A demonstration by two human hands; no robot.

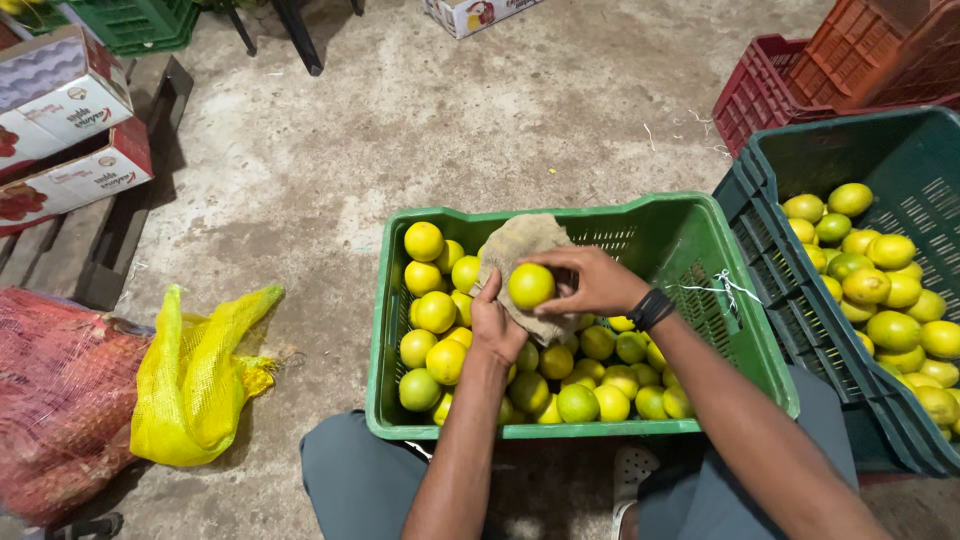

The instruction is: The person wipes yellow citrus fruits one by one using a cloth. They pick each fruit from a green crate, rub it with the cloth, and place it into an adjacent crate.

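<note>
A yellow-green citrus fruit (531, 285) sits in a tan cloth (521, 248) above a bright green crate (690, 240) that is part full of the same fruit. My left hand (496, 325) cups the cloth and the fruit from below. My right hand (592, 283), with a black band at the wrist, has its fingers curled around the fruit's right side. Both hands hover over the middle of the crate, between my knees.
A dark green crate (760, 215) with several more fruit stands at the right, with red and orange crates (850, 60) behind it. A yellow mesh bag (195, 375) and a red mesh sack (55, 400) lie at the left, near cardboard boxes (70, 130) on a pallet.
</note>
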